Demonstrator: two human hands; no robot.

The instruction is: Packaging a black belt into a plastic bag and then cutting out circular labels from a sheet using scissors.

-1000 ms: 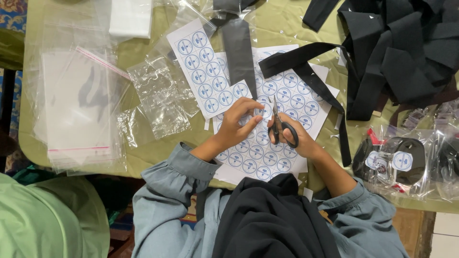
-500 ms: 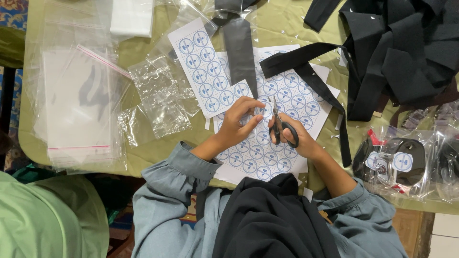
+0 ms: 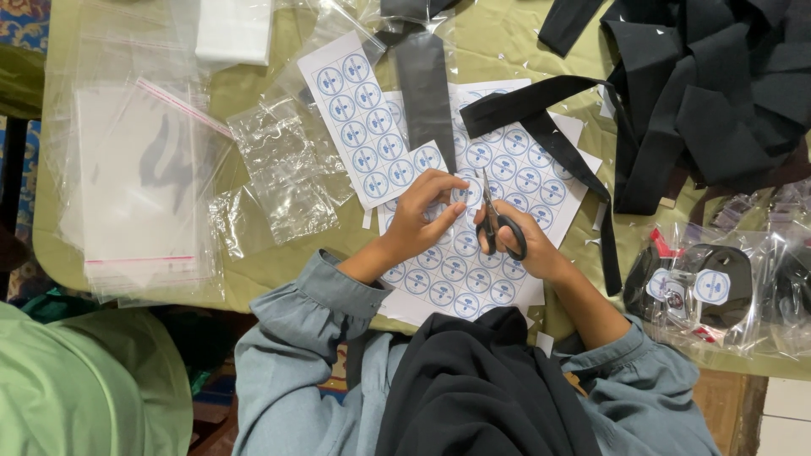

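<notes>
Olive-green table (image 3: pixel 507 42) fills the view, near edge runs along the bottom; bare cloth only in small patches between things, little free room around the hands. Black fabric pile (image 3: pixel 718 84) takes the top-right corner, cut off by the frame; one black strap (image 3: pixel 583 177) trails down across the sheets and past the right wrist. Stack of clear flat bags (image 3: pixel 135 186) with a red seal strip sits far left, reaching the left table edge. White sticker sheets (image 3: pixel 473 270) printed with rows of blue round labels lie centre, overlapping, partly under both hands and a black strip in a clear sleeve (image 3: pixel 422 76). A narrower label sheet (image 3: pixel 355 118) lies angled upper left of them. Crumpled clear bag (image 3: pixel 283 173) between sheets and stack. Bagged black items (image 3: pixel 710 291) with round white stickers, lower right, contents hard to make out through the plastic. White block (image 3: pixel 232 29) at top, cut off.

Left hand (image 3: pixel 422 215): fingers curled, pinching a small round label piece by the blades. Right hand (image 3: pixel 528 249): closed through the handles of black scissors (image 3: pixel 498 224), blades pointing up, slightly apart.
</notes>
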